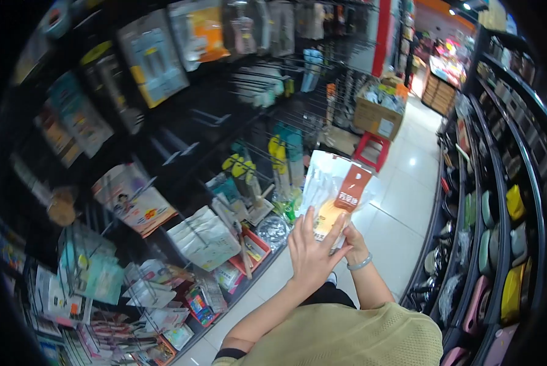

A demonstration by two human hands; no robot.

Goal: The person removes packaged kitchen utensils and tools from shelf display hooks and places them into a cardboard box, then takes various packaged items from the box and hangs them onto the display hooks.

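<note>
A clear and white plastic packet [326,192] with a brown label and Chinese lettering is held up in front of me, its printed face towards me. Orange-yellow print or contents show in its lower part. My left hand [310,249] lies across the lower front of the packet, fingers stretched and spread, the thumb pointing right. At the packet's lower right edge, my right hand [356,245], with a bracelet at the wrist, grips it. Part of that hand's fingers is hidden behind the packet. What exactly the packet contains is too blurred to tell.
Hanging racks on the left carry packets, including a white-orange one [133,198] and a white-green bundle [205,238]. Ahead stand a cardboard box [377,116] and a red stool [371,150]. Shelves of pans [487,207] line the right. Tiled floor [401,201] runs between.
</note>
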